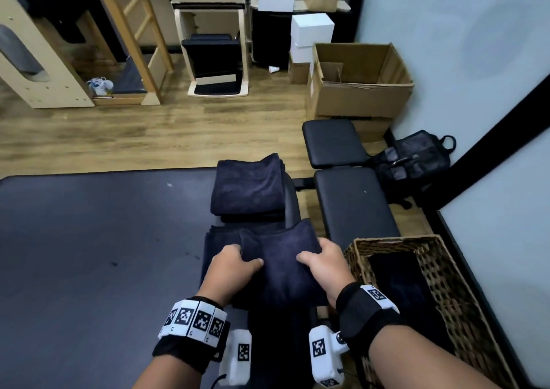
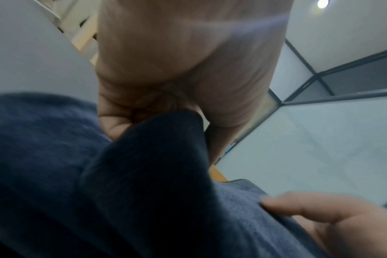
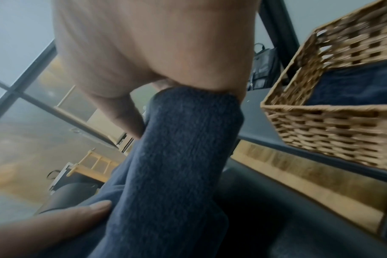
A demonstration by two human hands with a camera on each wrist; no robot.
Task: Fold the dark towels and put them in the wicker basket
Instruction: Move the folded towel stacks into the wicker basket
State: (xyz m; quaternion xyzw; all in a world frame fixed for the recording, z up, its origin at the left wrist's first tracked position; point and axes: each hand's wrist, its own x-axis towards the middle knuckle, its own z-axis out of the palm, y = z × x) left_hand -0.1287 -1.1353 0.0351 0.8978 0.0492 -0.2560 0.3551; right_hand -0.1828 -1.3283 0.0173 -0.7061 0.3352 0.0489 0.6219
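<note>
A folded dark blue towel (image 1: pixel 279 257) is held up in front of me over the mat's right edge. My left hand (image 1: pixel 232 265) grips its left side, thumb on top and fingers curled under; the left wrist view shows that hand (image 2: pixel 157 97) closed round a towel fold (image 2: pixel 157 157). My right hand (image 1: pixel 323 262) grips the right side, fingers wrapped over the towel edge (image 3: pixel 188 139). More dark towels (image 1: pixel 248 189) lie stacked farther along the mat. The wicker basket (image 1: pixel 440 275) stands to my right with a dark towel inside (image 1: pixel 401 281); the right wrist view also shows this basket (image 3: pixel 320 118).
A large dark mat (image 1: pixel 89 254) spreads to the left. A black padded bench (image 1: pixel 354 204) runs beside the basket. A black backpack (image 1: pixel 416 159) and cardboard boxes (image 1: pixel 357 82) sit against the right wall. Wooden furniture stands on the far floor.
</note>
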